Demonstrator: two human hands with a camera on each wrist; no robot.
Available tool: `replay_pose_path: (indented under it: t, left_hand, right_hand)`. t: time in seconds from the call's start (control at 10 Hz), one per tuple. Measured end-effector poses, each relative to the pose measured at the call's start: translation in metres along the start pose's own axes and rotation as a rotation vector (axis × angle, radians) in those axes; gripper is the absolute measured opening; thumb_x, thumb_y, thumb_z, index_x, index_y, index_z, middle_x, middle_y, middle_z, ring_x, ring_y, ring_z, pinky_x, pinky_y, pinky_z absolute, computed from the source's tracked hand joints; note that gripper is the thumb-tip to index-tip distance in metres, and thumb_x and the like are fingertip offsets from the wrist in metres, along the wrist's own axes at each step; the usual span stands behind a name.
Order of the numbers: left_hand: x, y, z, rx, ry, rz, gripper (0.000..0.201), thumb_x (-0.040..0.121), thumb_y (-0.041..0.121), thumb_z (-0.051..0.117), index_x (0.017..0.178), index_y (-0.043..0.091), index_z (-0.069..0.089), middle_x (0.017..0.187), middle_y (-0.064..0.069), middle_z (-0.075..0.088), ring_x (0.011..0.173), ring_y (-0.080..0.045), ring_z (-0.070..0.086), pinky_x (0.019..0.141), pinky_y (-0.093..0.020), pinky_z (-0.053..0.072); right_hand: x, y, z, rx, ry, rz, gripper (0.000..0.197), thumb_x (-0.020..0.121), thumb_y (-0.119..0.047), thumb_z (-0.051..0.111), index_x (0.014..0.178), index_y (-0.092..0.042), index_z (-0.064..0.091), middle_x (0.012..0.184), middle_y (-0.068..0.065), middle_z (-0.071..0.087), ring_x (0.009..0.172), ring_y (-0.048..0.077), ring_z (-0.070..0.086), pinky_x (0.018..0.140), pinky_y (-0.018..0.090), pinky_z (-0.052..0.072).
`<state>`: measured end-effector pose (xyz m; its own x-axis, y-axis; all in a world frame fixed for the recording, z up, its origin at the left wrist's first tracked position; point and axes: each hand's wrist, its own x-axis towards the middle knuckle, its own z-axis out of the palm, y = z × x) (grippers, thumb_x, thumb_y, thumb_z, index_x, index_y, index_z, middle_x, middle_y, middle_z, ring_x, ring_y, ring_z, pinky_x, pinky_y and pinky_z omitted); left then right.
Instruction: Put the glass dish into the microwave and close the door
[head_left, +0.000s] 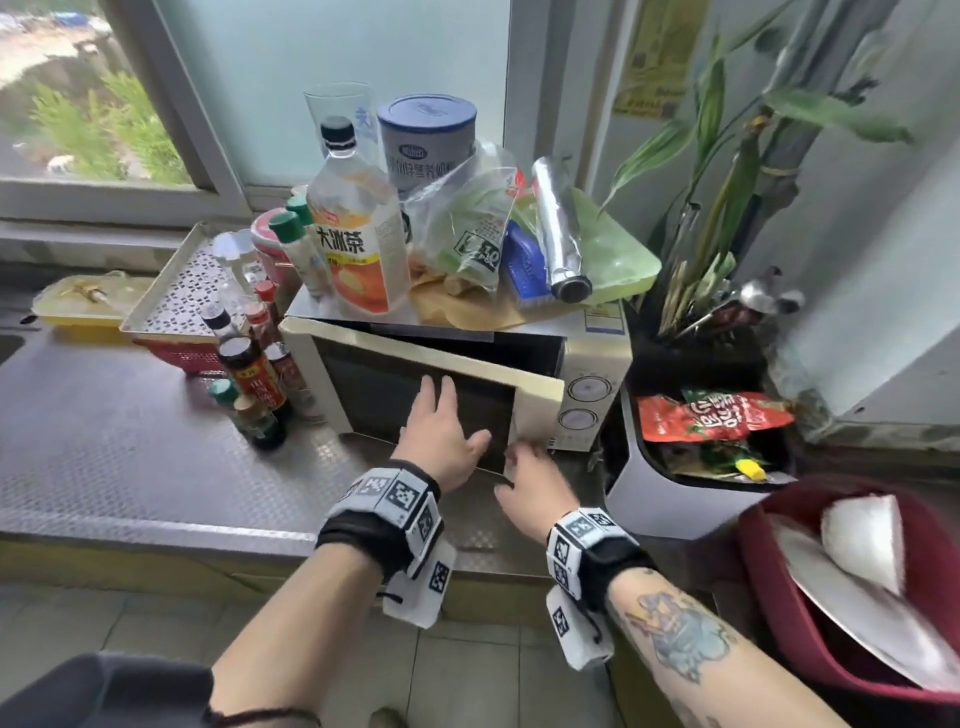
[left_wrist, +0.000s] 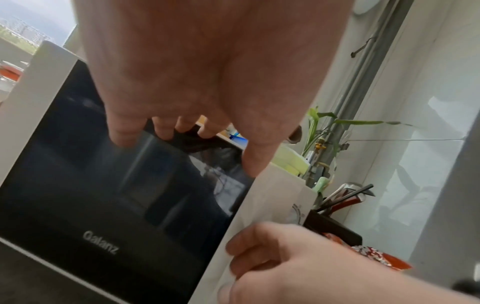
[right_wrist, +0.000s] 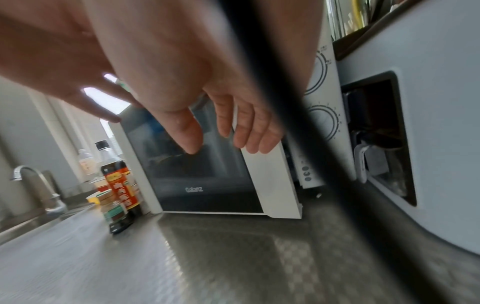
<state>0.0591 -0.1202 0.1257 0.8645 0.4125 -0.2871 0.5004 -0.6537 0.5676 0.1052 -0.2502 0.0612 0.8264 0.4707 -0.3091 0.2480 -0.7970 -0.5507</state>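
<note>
From the head view my left hand (head_left: 441, 436) lies flat, fingers straight, on the dark glass of the microwave door (head_left: 415, 395), which stands partly ajar; my right hand (head_left: 535, 483), fingers relaxed, holds nothing just below the door's free edge. The left wrist view shows my spread fingers (left_wrist: 122, 131) on the glass; the right wrist view shows loose fingers (right_wrist: 249, 131) before the door's edge; the glass dish I cannot see.

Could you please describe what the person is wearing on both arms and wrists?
Both forearms are bare. Each wrist carries a black fabric band with white blocks printed with black square markers, and a white tag hanging below: left wrist band, right wrist band. The right forearm has a blue tattoo. A thin dark cord bracelet circles the left forearm.
</note>
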Motion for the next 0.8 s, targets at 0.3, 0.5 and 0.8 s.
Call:
replay_pose_path:
  t: [0.3,0.5,0.8]
  left_hand:
    - [0.042,-0.016,-0.003,0.095,-0.014,0.071,0.093,0.087,0.042,0.056,0.153,0.011,-0.002,0.164,-0.011,-0.003,0.152,-0.025,0.003,0.123,-0.045,0.013]
    - [0.055,-0.021,0.004,0.106,-0.049,0.048,0.098,0.085,0.044,0.057,0.153,0.008,-0.004,0.164,-0.011,-0.006,0.152,-0.024,0.001,0.123,-0.045,0.013]
    - [0.045,-0.035,-0.010,0.050,-0.002,0.053,0.082,0.088,0.037,0.055,0.153,0.010,0.012,0.162,-0.010,0.015,0.149,-0.024,0.020,0.121,-0.037,0.022]
  right_hand:
    - [0.048,-0.005,-0.024,-0.059,0.109,0.084,0.040,0.080,-0.019,0.056,0.117,-0.006,0.048,0.124,0.015,0.048,0.118,0.034,0.050,0.101,0.039,0.043]
    - [0.060,-0.010,-0.027,-0.099,0.127,0.114,0.044,0.081,-0.019,0.057,0.120,-0.003,0.045,0.126,0.017,0.046,0.120,0.036,0.049,0.100,0.042,0.043]
    - [0.050,-0.015,-0.034,0.005,0.069,0.105,0.043,0.082,-0.022,0.058,0.120,-0.008,0.045,0.125,0.014,0.049,0.118,0.035,0.053,0.098,0.040,0.045]
